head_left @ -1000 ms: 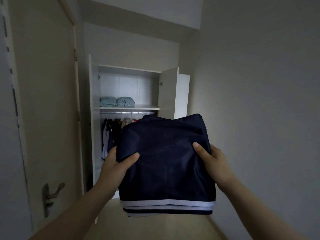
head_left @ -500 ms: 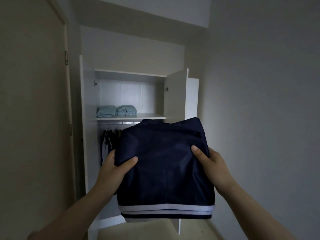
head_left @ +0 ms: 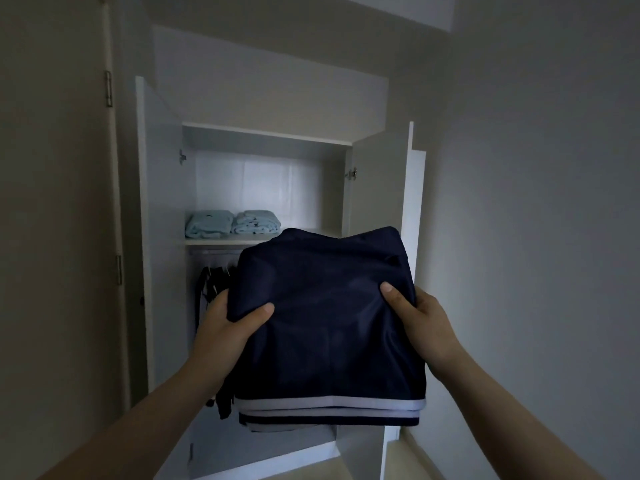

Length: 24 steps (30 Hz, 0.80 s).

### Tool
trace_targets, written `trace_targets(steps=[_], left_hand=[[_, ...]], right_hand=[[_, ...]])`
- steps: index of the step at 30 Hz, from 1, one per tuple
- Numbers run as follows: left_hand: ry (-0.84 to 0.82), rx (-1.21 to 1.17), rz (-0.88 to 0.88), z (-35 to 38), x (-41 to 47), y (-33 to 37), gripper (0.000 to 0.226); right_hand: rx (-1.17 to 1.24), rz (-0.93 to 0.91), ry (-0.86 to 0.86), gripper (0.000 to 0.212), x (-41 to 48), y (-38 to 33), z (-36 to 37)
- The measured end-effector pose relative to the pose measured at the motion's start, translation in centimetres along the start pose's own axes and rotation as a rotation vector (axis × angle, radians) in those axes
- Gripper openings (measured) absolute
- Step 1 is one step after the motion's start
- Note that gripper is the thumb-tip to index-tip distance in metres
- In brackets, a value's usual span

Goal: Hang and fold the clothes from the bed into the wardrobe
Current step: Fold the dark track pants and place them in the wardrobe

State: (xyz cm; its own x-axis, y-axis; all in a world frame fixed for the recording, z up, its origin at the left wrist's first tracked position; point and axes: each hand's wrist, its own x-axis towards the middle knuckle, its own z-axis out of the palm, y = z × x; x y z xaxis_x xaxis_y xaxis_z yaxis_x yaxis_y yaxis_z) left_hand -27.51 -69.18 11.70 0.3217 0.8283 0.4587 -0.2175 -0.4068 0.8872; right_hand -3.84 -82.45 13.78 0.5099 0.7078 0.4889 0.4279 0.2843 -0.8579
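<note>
The room is dim, with bluish-grey light throughout. The brightest patch is the back panel of the wardrobe, and a soft glow lies on the right wall. The folded navy garment reads almost black, its creases barely visible. Straight edges bow near the borders; corners darken.

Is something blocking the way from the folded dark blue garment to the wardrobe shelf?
Nothing visible does. The wardrobe is open, and the shelf looks free beside the light blue folded clothes, though the dark blue garment hides part of it.
</note>
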Motion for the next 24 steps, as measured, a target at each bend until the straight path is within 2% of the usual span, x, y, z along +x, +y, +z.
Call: trace_targets(steps=[3,9,16,24], left_hand=[[0.007,-0.001,0.014,-1.2,4.8,-1.9,0.028],[0.001,-0.029,-0.019,-1.4,14.9,-6.4,0.039],[0.017,-0.03,-0.03,0.7,24.7,-11.3,0.033],[0.088,0.037,-0.014,5.7,35.6,-17.1,0.051]], right_hand=[[-0.019,-0.005,0.012,0.014,4.3,1.4,2.7],[-0.027,-0.014,0.018,0.009,13.4,4.6,6.1],[-0.007,0.003,0.02,0.014,22.8,9.9,7.7],[0.045,-0.012,-0.019,0.018,35.4,17.5,7.2]])
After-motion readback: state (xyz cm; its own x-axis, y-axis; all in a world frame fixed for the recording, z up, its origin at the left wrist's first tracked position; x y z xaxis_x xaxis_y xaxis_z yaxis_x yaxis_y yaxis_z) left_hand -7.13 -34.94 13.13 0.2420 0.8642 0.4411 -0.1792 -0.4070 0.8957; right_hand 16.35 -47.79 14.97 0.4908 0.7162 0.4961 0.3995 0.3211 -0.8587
